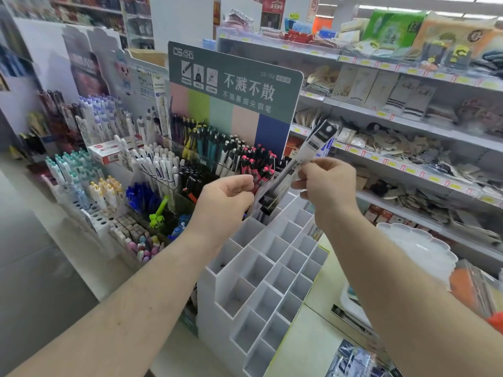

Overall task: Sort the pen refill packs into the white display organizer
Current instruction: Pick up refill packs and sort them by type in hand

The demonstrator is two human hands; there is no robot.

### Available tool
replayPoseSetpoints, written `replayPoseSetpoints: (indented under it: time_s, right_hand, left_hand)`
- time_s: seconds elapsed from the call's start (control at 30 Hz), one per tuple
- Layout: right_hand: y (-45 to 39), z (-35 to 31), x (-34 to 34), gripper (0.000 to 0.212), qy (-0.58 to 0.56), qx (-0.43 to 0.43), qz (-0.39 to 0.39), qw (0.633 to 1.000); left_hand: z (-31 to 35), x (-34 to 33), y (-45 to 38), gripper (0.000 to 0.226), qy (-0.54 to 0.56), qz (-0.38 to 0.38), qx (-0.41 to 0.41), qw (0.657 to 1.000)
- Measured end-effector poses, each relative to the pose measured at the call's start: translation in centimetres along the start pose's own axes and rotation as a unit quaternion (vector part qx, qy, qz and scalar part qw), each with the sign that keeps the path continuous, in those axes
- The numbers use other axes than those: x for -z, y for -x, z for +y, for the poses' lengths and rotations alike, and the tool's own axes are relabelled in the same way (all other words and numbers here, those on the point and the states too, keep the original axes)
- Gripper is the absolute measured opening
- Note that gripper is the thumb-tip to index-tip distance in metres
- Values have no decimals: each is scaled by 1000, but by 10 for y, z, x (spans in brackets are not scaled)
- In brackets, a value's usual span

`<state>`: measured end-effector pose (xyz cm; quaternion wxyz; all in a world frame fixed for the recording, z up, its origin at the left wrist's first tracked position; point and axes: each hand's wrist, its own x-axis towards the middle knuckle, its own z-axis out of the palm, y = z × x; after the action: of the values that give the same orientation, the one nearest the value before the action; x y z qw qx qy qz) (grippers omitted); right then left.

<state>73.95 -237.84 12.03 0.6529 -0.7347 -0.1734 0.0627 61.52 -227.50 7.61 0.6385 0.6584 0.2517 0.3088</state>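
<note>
Two bare forearms reach over a white display organizer (272,268) of mostly vacant cells. Above its far end, the left hand (226,197) and right hand (329,180) both pinch one tilted refill pack (304,156); behind it, a pen display sign (234,85)

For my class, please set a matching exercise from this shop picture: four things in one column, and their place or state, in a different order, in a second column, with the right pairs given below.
Things
1. refill pack
2. white display organizer
3. green sign board
4. left hand

Place or state
A. stands behind the pen racks, with white lettering
B. pinched in the right hand, tilted up to the right
C. most compartments in view hold nothing
D. fingers curled at the packs standing in the organizer's far end

Pairs: 1-B, 2-C, 3-A, 4-D
</note>
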Motion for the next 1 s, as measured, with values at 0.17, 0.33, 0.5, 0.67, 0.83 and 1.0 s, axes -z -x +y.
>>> replayPoseSetpoints:
  time_s: [0.17, 0.33, 0.5, 0.67, 0.83, 1.0]
  right_hand:
    - [-6, 16, -2, 23, 112, 43, -4, 993]
    - [-1, 30, -12, 19, 270, 68, -113, 954]
    - [-9, 29, -3, 14, 284, 49, -144, 947]
    - [-51, 38, 17, 16, 155, -29, 22, 987]
    - [-89, 56, 14, 37, 256, 9, -69, 964]
    - [-100, 60, 10, 45, 253, 9, -73, 965]
  left_hand:
    - [2, -3, 7, 57, -127, -101, -18, 987]
    - [3, -11, 11, 65, -249, -181, -32, 951]
    - [1, -13, 10, 54, -282, -119, -63, 950]
    - [5, -17, -1, 40, -245, -48, -88, 964]
    - [1, -24, -2, 32, -223, -64, -82, 969]
    - [-11, -21, 0, 29, -218, -66, -65, 972]
